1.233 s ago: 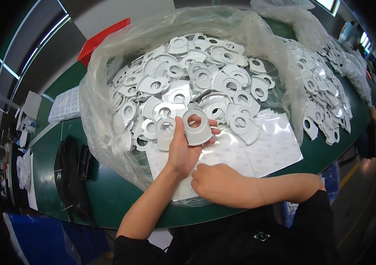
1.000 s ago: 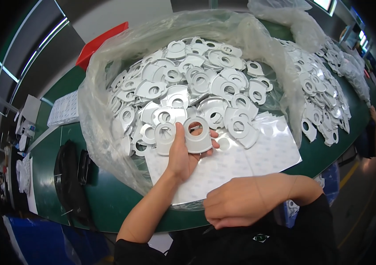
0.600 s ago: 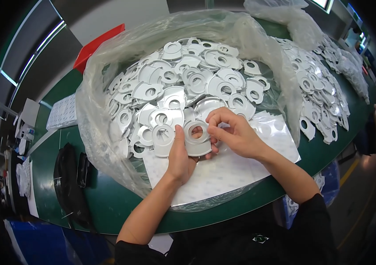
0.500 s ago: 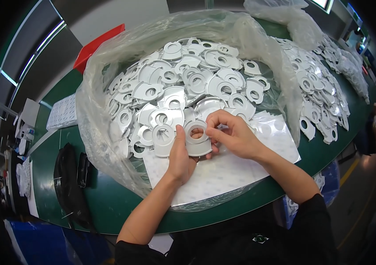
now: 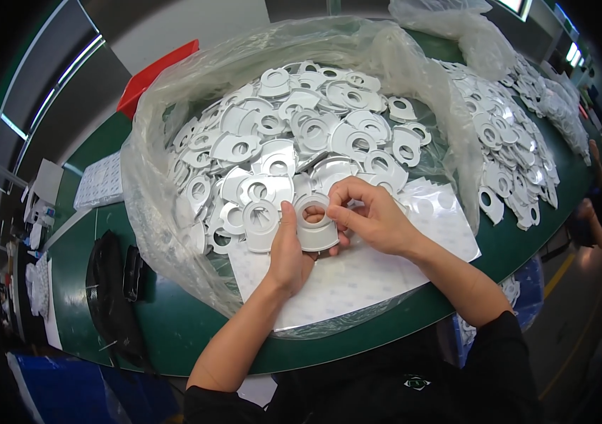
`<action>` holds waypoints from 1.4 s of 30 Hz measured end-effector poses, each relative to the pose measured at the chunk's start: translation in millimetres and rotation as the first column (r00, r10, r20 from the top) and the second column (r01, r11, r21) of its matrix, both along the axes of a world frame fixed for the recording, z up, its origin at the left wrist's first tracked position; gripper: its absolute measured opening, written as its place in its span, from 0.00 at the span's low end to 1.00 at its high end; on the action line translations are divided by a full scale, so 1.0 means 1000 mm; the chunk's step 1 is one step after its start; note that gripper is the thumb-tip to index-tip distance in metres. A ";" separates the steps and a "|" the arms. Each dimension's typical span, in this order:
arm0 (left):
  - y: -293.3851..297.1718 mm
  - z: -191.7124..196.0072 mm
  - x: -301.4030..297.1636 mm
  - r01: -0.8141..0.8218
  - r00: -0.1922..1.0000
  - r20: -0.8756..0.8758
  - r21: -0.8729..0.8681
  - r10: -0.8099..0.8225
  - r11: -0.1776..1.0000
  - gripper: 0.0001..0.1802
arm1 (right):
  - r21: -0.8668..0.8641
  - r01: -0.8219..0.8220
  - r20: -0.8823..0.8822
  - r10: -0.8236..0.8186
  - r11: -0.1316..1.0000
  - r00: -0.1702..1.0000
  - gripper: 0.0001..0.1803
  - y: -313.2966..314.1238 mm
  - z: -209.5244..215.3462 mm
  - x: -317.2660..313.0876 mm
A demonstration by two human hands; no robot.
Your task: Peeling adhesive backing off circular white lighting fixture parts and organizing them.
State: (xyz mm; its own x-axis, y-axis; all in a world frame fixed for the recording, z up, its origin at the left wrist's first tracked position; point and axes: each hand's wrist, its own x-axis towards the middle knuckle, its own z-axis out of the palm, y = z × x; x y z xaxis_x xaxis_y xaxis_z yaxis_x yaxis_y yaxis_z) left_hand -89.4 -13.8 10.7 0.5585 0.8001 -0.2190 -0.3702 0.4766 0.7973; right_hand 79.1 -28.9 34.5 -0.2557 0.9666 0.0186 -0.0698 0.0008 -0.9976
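A flat white plastic part (image 5: pixel 320 237) with a large round hole is held up in front of me. My left hand (image 5: pixel 290 247) grips it from the left and below, thumb along its edge and fingertips showing behind it. The thumb and forefinger of my right hand (image 5: pixel 366 218) pinch the right rim of its ring. Just left of my left thumb lies a similar white part (image 5: pixel 261 226). Beyond both hands rises a big heap of such parts (image 5: pixel 308 131) in an open clear plastic bag. White printed sheets (image 5: pixel 357 283) lie under my hands.
The bag's crumpled wall (image 5: pixel 156 205) surrounds the heap. A second heap of white parts (image 5: pixel 502 148) spreads at the right. On the green table (image 5: pixel 181 332), a black pouch (image 5: pixel 109 297) lies at the left. A red bin (image 5: pixel 156 74) stands behind. Another person's arm (image 5: pixel 598 219) shows far right.
My hands and the held part have barely moved. At the far right, the other person's arms have shifted position.
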 end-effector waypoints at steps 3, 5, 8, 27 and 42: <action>0.000 0.000 0.001 0.005 1.000 0.000 -0.001 -0.005 1.000 0.38 | -0.006 0.005 0.000 -0.005 1.000 1.000 0.05 0.000 -0.001 0.001; 0.000 0.000 0.001 0.006 1.000 -0.003 -0.002 -0.006 1.000 0.38 | -0.010 0.003 -0.003 -0.003 1.000 1.000 0.05 0.000 -0.002 0.000; 0.000 0.001 0.001 0.011 1.000 -0.007 0.005 -0.011 1.000 0.37 | -0.017 0.009 -0.001 -0.009 1.000 1.000 0.05 0.000 -0.002 0.000; 0.002 -0.002 -0.001 0.013 1.000 0.013 0.068 -0.014 0.998 0.21 | 0.032 0.039 0.029 -0.040 0.999 0.999 0.04 -0.001 -0.003 -0.003; 0.000 -0.003 -0.001 -0.013 1.000 0.017 0.081 0.011 0.997 0.15 | 0.199 0.090 0.197 -0.130 0.976 0.972 0.03 -0.003 0.002 -0.002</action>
State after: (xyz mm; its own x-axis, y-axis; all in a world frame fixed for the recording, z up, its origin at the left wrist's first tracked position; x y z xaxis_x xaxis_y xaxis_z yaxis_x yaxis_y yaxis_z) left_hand -90.5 -14.2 7.8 0.5518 0.8215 -0.1434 -0.3892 0.4058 0.8269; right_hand 77.2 -31.6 36.9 -0.1658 0.9731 0.1598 0.1502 0.1851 -0.9712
